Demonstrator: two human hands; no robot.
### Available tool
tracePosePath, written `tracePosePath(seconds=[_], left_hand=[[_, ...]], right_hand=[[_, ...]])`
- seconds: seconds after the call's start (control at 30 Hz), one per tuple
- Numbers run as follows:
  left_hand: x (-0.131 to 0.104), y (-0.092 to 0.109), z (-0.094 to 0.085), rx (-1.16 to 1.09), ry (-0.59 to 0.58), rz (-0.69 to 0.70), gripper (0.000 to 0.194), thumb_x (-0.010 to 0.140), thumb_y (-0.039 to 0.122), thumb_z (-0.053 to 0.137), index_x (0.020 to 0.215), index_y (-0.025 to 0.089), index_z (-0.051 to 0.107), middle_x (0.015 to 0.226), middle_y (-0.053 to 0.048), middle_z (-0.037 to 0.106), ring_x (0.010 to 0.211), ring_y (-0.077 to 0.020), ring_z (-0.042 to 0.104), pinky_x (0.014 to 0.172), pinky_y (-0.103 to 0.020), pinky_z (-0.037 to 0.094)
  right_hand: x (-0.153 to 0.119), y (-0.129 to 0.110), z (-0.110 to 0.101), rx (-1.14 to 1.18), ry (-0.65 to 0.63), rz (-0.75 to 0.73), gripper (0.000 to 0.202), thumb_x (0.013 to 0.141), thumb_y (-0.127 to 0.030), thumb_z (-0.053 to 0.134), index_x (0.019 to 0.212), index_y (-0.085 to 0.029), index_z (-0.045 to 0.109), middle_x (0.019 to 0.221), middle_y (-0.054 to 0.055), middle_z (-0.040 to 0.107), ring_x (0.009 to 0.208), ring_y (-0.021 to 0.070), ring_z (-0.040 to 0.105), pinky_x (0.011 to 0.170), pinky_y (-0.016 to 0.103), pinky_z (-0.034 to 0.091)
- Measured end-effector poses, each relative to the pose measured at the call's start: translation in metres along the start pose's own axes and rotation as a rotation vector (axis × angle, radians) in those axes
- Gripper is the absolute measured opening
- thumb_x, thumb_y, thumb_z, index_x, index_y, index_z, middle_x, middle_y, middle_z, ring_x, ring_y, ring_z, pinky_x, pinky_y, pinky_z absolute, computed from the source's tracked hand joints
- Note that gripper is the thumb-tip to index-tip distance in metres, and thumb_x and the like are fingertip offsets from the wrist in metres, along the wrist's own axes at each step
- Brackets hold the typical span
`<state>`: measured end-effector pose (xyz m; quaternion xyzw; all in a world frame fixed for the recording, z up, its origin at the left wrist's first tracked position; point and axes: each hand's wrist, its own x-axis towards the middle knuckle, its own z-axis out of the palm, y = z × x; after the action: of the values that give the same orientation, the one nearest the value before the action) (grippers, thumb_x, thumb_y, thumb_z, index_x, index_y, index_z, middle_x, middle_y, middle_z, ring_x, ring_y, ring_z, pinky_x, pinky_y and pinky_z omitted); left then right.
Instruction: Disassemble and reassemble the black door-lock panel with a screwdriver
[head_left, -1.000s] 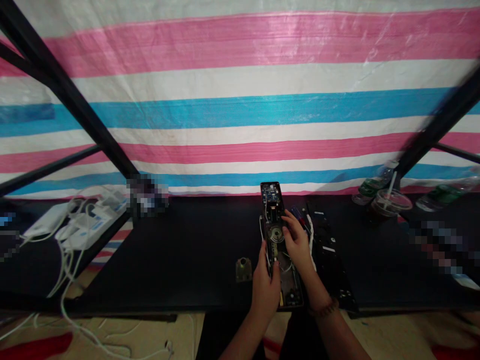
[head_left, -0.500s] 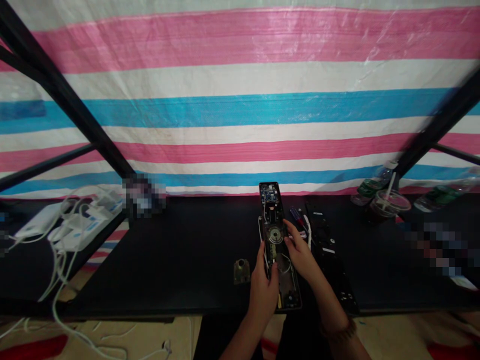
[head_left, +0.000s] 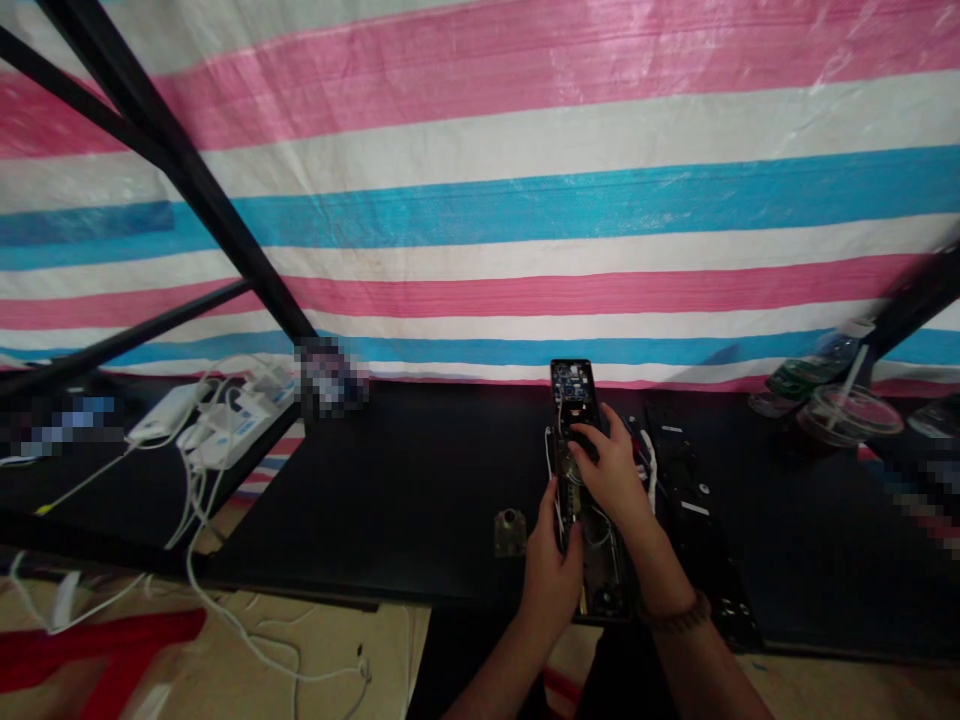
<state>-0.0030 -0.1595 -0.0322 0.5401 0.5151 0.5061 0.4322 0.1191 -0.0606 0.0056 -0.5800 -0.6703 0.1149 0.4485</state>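
Note:
A long black device housing (head_left: 604,575) lies open at the table's front edge, with a blue circuit board (head_left: 572,384) at its far end and loose white wires inside. My left hand (head_left: 553,565) grips the housing's left side, thumb over the inside. My right hand (head_left: 611,465) reaches over from the right; its thumb and forefinger are bent apart at the round part in the middle, and whether they hold something small cannot be made out. A small translucent piece (head_left: 510,533) sits left of the housing. To the right lies a long black panel (head_left: 686,475).
A white cable (head_left: 651,470) and dark tool are between housing and panel. Bottles (head_left: 799,378) and a lidded cup with straw (head_left: 847,415) stand at the right. White power strips (head_left: 232,425) with cables are at the left. Black metal bars slant at both sides.
My right hand has moved from the housing's right edge inward over its middle. My left hand keeps its grip. The whole view has shifted, so the table things appear further right.

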Motion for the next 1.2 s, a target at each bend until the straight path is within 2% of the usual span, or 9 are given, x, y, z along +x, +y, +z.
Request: tracePosePath(seconds=[0.1,0.27,0.57,0.67,0.97,1.1,1.2], left_hand=[[-0.001,0.000,0.000,-0.001,0.000,0.000,0.058,0.096,0.024,0.050,0.152,0.021,0.038,0.154,-0.010,0.050,0.143,-0.0222,0.046,0.120,-0.040,0.035],[-0.001,-0.001,0.000,-0.001,-0.016,0.001,0.057,0.097,0.027,0.049,0.153,0.020,0.037,0.155,-0.010,0.049,0.143,-0.0215,0.046,0.120,-0.038,0.035],[-0.002,0.000,-0.001,-0.010,-0.006,-0.039,0.059,0.096,0.029,0.052,0.152,0.020,0.039,0.147,-0.013,0.057,0.134,-0.0251,0.056,0.113,-0.041,0.043],[-0.001,0.001,-0.001,-0.004,0.001,-0.035,0.059,0.096,0.029,0.053,0.152,0.019,0.039,0.148,-0.014,0.055,0.135,-0.0258,0.055,0.114,-0.041,0.043],[0.000,0.003,-0.001,-0.033,-0.013,-0.013,0.059,0.097,0.032,0.052,0.153,0.019,0.038,0.151,-0.014,0.052,0.137,-0.0256,0.052,0.115,-0.041,0.040],[0.000,0.005,-0.001,-0.021,-0.013,-0.010,0.059,0.097,0.031,0.052,0.153,0.017,0.038,0.152,-0.015,0.051,0.138,-0.0260,0.052,0.116,-0.041,0.039],[0.000,0.006,-0.002,-0.022,-0.016,-0.007,0.060,0.098,0.033,0.052,0.153,0.017,0.037,0.153,-0.015,0.051,0.137,-0.0267,0.052,0.115,-0.042,0.039]], right_hand=[[0.016,0.002,0.013,-0.040,-0.005,0.016,0.018,0.086,-0.023,0.062,0.098,-0.022,0.076,0.156,0.014,0.036,0.144,0.0388,0.035,0.111,0.063,0.036],[0.022,0.002,0.023,-0.049,0.052,0.060,0.010,0.082,-0.026,0.068,0.083,-0.025,0.078,0.152,0.010,0.042,0.137,0.0378,0.043,0.110,0.061,0.037],[0.030,-0.021,0.032,-0.070,0.118,0.243,0.007,0.078,-0.025,0.070,0.075,-0.023,0.077,0.148,0.014,0.046,0.134,0.0473,0.041,0.100,0.072,0.035],[0.031,-0.025,0.033,-0.019,0.136,0.257,0.012,0.081,-0.029,0.068,0.076,-0.023,0.077,0.147,0.015,0.047,0.135,0.0450,0.042,0.101,0.068,0.038],[0.031,-0.034,0.031,0.017,0.095,0.286,0.010,0.079,-0.029,0.073,0.082,-0.023,0.081,0.158,0.014,0.036,0.143,0.0446,0.033,0.108,0.064,0.031],[0.032,-0.046,0.026,-0.050,0.015,0.397,0.018,0.086,-0.034,0.070,0.094,-0.024,0.082,0.164,0.014,0.028,0.145,0.0481,0.027,0.106,0.066,0.031],[0.029,-0.052,0.025,-0.106,-0.045,0.364,0.015,0.086,-0.030,0.071,0.096,-0.028,0.082,0.167,0.008,0.022,0.148,0.0498,0.020,0.105,0.066,0.030]])
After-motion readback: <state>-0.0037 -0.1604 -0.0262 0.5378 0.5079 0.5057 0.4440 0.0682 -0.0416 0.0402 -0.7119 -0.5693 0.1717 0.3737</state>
